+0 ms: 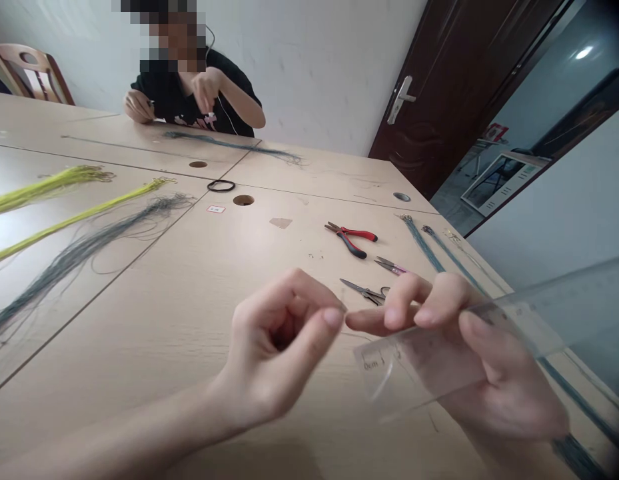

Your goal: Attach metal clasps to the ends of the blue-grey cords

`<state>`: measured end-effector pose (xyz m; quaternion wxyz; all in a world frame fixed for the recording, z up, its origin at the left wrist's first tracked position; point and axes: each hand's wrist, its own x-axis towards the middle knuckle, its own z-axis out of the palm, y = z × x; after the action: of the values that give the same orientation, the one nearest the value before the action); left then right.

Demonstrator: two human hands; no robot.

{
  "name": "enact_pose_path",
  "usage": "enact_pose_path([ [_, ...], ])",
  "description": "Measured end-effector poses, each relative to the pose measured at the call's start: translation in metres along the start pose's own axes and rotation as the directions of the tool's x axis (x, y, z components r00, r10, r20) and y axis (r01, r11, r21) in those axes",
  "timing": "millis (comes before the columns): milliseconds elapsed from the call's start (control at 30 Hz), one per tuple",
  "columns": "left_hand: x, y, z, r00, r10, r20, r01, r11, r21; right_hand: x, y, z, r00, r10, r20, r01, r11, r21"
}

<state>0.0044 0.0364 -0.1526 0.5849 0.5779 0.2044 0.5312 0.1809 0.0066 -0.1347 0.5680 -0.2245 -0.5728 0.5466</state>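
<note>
My left hand [282,350] is closed in a pinch, thumb against forefinger, in the middle of the view. What lies between those fingertips is too small to make out. My right hand [506,390] grips a clear plastic ruler [382,380], its 0 cm end pointing towards my left hand. The right forefinger reaches out almost to the left fingertips. A faint thin strand shows close to the ruler. Just beyond the hands lie small scissors [363,291], a second pair with purple on the handles [390,265], and red-and-black pliers [353,239].
Yellow cords [74,217] and a dark grey-green bundle of cords [79,267] lie at left. More blue-green cords [422,243] run along the right edge. A black ring [222,186] rests near a cable hole [244,200]. Across the table sits a person [219,100] with both hands raised.
</note>
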Motion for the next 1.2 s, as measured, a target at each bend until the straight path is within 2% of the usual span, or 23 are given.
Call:
enact_pose_path([
  [67,0.011,0.002,-0.006,0.987,-0.060,-0.146,0.053,0.997,-0.051,0.005,0.000,-0.006,0.996,0.062,-0.067,-0.067,0.995,-0.073],
  [100,0.019,0.004,-0.011,0.969,-0.076,-0.235,0.060,0.995,-0.075,0.009,0.000,-0.009,0.982,0.142,-0.125,-0.157,0.980,-0.125],
  [167,0.036,0.010,-0.023,0.909,-0.068,-0.411,0.028,0.994,-0.104,0.016,0.000,-0.015,0.894,0.355,-0.272,-0.426,0.863,-0.273],
  [233,0.052,0.018,-0.042,0.837,-0.028,-0.546,-0.036,0.994,-0.106,0.021,0.002,-0.020,0.780,0.482,-0.400,-0.621,0.678,-0.394],
  [300,0.064,0.026,-0.065,0.778,0.032,-0.628,-0.111,0.990,-0.088,0.024,0.006,-0.025,0.739,0.506,-0.445,-0.674,0.566,-0.475],
  [400,0.075,0.034,-0.102,0.705,0.098,-0.703,-0.199,0.978,-0.063,0.024,0.014,-0.036,0.744,0.522,-0.417,-0.663,0.495,-0.561],
  [467,0.079,0.034,-0.120,0.686,0.117,-0.718,-0.218,0.975,-0.049,0.024,0.021,-0.042,0.750,0.520,-0.408,-0.646,0.445,-0.621],
  [533,0.079,0.030,-0.128,0.693,0.122,-0.711,-0.214,0.976,-0.041,0.027,0.026,-0.045,0.768,0.499,-0.402,-0.616,0.404,-0.676],
  [600,0.078,0.025,-0.127,0.705,0.115,-0.700,-0.207,0.977,-0.047,0.033,0.030,-0.043,0.796,0.471,-0.380,-0.568,0.368,-0.736],
  [800,0.065,0.013,-0.098,0.819,0.044,-0.572,-0.099,0.993,-0.065,0.055,0.044,-0.025,0.860,0.418,-0.292,-0.393,0.180,-0.902],
  [900,0.060,0.006,-0.088,0.866,0.037,-0.498,-0.054,0.998,-0.020,0.066,0.055,-0.023,0.872,0.388,-0.300,-0.359,0.087,-0.929],
  [967,0.060,-0.001,-0.083,0.888,0.022,-0.459,-0.013,1.000,0.024,0.073,0.060,-0.024,0.878,0.361,-0.315,-0.359,0.061,-0.931],
  [1067,0.059,-0.009,-0.074,0.917,-0.036,-0.396,0.075,0.993,0.085,0.079,0.060,-0.022,0.909,0.267,-0.319,-0.357,0.105,-0.928],
  [1133,0.057,-0.011,-0.065,0.939,-0.080,-0.335,0.130,0.983,0.131,0.077,0.054,-0.015,0.935,0.192,-0.299,-0.336,0.197,-0.921],
  [1200,0.051,-0.010,-0.054,0.960,-0.116,-0.254,0.167,0.967,0.192,0.071,0.046,-0.007,0.948,0.166,-0.270,-0.312,0.330,-0.891],
])
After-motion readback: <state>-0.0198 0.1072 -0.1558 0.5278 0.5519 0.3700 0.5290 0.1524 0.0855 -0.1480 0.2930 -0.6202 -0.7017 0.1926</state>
